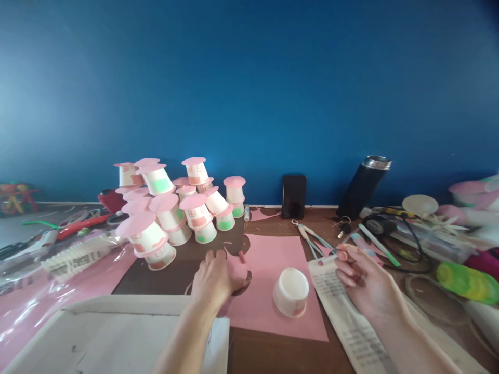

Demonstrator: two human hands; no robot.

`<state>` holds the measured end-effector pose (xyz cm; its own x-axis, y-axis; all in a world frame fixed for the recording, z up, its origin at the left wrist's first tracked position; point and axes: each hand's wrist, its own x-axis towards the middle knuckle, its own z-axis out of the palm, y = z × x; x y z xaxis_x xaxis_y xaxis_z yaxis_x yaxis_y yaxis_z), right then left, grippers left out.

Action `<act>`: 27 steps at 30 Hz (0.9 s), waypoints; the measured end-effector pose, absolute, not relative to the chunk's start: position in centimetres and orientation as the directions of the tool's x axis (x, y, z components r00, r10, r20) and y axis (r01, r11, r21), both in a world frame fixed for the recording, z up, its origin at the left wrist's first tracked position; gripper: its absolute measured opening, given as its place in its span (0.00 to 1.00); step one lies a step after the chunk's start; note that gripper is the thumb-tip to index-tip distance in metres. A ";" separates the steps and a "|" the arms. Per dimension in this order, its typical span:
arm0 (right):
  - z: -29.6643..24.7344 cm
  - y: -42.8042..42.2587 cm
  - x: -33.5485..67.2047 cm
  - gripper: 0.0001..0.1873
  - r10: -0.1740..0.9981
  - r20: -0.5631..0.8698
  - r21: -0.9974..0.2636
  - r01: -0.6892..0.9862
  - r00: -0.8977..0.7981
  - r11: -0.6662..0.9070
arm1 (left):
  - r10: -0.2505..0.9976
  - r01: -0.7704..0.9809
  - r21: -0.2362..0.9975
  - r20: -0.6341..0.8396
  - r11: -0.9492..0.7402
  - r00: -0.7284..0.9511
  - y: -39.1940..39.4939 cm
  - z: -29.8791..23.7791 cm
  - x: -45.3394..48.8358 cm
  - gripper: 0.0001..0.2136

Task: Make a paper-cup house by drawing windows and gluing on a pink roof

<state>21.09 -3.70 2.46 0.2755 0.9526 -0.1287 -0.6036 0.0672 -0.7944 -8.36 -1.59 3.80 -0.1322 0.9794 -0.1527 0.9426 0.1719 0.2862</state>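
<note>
My left hand (213, 280) is closed with its fingers curled on a cut piece of pink paper (237, 269), at the left edge of a larger pink sheet (273, 249). On that sheet stands a white paper cup (294, 285), open side up, its lower part seemingly set in another cup or rim. To the right, my right hand (364, 280) is raised with thumb and fingers pinched together; what they hold, if anything, is too small to make out. Scissors (307, 234) lie just beyond it, beside a printed white paper packet (343, 311).
Stacked cups with pink paper tops (163, 213) crowd the left back. A black phone (294, 196) and a dark flask (364, 184) lean at the blue wall. A white board (117, 332) lies front left. Keys (345, 227), cables and a green-yellow bottle (465, 280) clutter the right.
</note>
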 end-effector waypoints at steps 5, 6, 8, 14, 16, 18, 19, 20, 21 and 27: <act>2.5 -3.7 21.0 0.12 0.951 -0.129 -0.794 -0.604 0.279 0.070 | 0.976 0.937 0.303 -0.180 0.175 -0.125 -1.6 3.9 -8.7 0.26; 2.5 -3.7 20.9 0.12 0.951 -0.130 -0.794 -0.605 0.280 0.069 | 0.975 0.936 0.306 -0.186 0.176 -0.122 -1.6 3.9 -8.7 0.25; 2.6 -3.7 20.9 0.12 0.952 -0.130 -0.793 -0.605 0.276 0.067 | 0.973 0.934 0.312 -0.198 0.175 -0.116 -1.6 4.0 -8.9 0.24; 2.7 -3.8 21.0 0.13 0.954 -0.132 -0.795 -0.604 0.269 0.060 | 0.973 0.931 0.326 -0.207 0.162 -0.097 -1.5 4.3 -9.9 0.20; 2.7 -3.8 20.9 0.13 0.954 -0.134 -0.796 -0.603 0.270 0.059 | 0.974 0.931 0.329 -0.209 0.158 -0.092 -1.4 4.3 -10.1 0.17; 2.7 -3.7 20.8 0.13 0.953 -0.134 -0.796 -0.602 0.271 0.059 | 0.973 0.928 0.336 -0.211 0.158 -0.089 -1.4 4.4 -10.2 0.16; 2.7 -3.6 20.8 0.13 0.953 -0.135 -0.796 -0.602 0.271 0.059 | 0.973 0.926 0.344 -0.212 0.157 -0.086 -1.4 4.4 -10.3 0.16; 2.7 -3.6 20.8 0.13 0.953 -0.135 -0.796 -0.602 0.271 0.058 | 0.974 0.922 0.354 -0.212 0.155 -0.083 -1.5 4.5 -10.3 0.16; 2.7 -3.6 20.8 0.14 0.953 -0.136 -0.796 -0.602 0.270 0.057 | 0.974 0.918 0.367 -0.211 0.154 -0.079 -1.5 4.5 -10.3 0.16; 2.5 -3.7 20.9 0.14 0.955 -0.133 -0.799 -0.599 0.263 0.054 | 0.977 0.855 0.494 -0.202 0.159 -0.065 -1.8 4.5 -10.6 0.15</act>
<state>20.89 -3.71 2.50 0.2635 0.9555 -0.1330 -0.5989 0.0539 -0.7990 -10.58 -1.75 4.55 -0.0652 0.9772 -0.2020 0.8548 0.1592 0.4940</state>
